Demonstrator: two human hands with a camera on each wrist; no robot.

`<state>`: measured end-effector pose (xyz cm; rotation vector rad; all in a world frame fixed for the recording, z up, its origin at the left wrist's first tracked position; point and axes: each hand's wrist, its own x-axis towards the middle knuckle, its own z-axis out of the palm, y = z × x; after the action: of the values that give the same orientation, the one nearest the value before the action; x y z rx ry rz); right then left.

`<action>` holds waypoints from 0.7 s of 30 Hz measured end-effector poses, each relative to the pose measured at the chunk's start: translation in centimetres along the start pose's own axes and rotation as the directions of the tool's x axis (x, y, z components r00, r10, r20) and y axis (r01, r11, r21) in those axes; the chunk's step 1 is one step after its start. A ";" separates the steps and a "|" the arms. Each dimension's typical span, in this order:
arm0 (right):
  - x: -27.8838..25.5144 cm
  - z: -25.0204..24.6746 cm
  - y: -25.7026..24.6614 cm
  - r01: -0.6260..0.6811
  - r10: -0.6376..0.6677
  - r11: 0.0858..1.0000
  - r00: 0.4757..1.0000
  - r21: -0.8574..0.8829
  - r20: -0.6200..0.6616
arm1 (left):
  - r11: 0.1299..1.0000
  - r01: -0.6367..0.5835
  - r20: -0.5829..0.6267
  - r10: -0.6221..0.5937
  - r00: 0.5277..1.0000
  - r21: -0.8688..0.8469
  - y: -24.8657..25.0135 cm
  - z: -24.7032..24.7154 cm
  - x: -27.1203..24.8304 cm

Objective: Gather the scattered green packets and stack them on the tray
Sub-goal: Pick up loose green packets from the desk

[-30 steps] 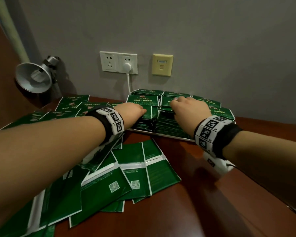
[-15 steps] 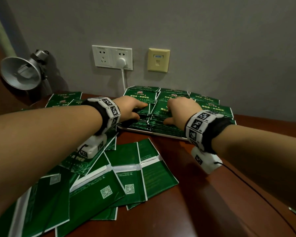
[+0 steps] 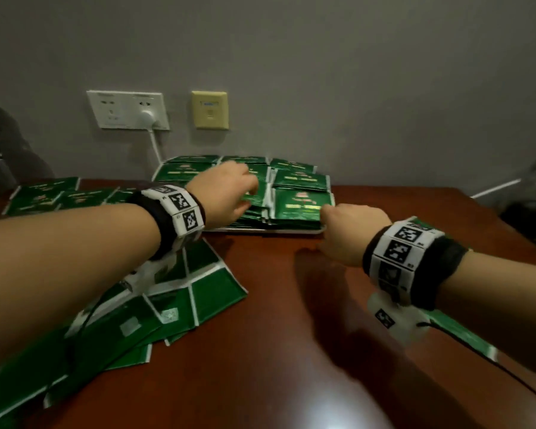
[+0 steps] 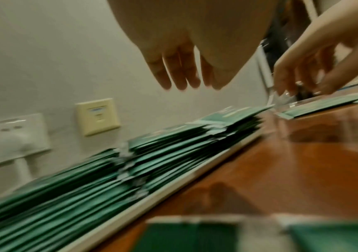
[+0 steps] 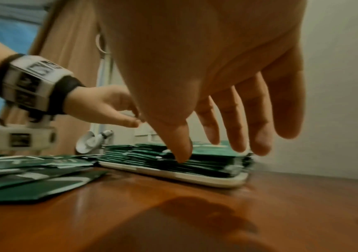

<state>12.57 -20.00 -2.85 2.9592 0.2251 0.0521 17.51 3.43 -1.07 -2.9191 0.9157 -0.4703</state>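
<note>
While the loose green packets (image 3: 180, 292) lay fanned across the left of the desk (image 3: 291, 320), overlapping one another under my left forearm, a few more sat further back by the wall (image 3: 44, 196). My left hand (image 3: 226, 196) hovered over the left part of the stacked packets (image 3: 297, 202) on the white tray (image 5: 195, 179), its fingers (image 4: 180, 73) straight, relaxed and holding nothing. The tray stood at the back of the desk, just below the wall socket (image 3: 127, 109) and the beige wall plate (image 3: 210, 109). My right hand (image 3: 350, 233) was at the tray's near right corner, fingers (image 5: 234, 122) spread and released, gripping nothing, the thumb tip down against the edge of the stack. One more packet (image 3: 464, 335) lay off to the right under that wrist.

The piles looked tall and ragged for so shallow a rim, I judged. A careless nudge from either hand could slide the slick top layers over the edge. Dragging my left forearm back could also scatter the heap beneath it, and the cable trailing from the wrist camera might snag a corner.
</note>
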 end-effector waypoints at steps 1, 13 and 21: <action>-1.2 0.5 2.3 -0.052 0.052 0.999 0.997 -0.010 0.055 | 0.999 -0.031 0.074 0.034 0.997 -0.035 2.3 0.2 0.5; -13.6 7.8 16.4 -0.255 0.250 0.966 0.861 -0.051 0.443 | 0.995 0.004 0.637 0.061 0.769 -0.100 25.5 4.8 3.3; -13.3 7.7 16.6 -0.205 0.225 0.974 0.839 -0.096 0.495 | 0.989 0.122 0.641 -0.037 0.767 -0.089 27.0 4.2 3.3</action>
<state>2.20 -39.49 -7.78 2.8158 -0.1807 -0.6736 6.48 -20.90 -7.81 -2.8812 0.7253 0.5899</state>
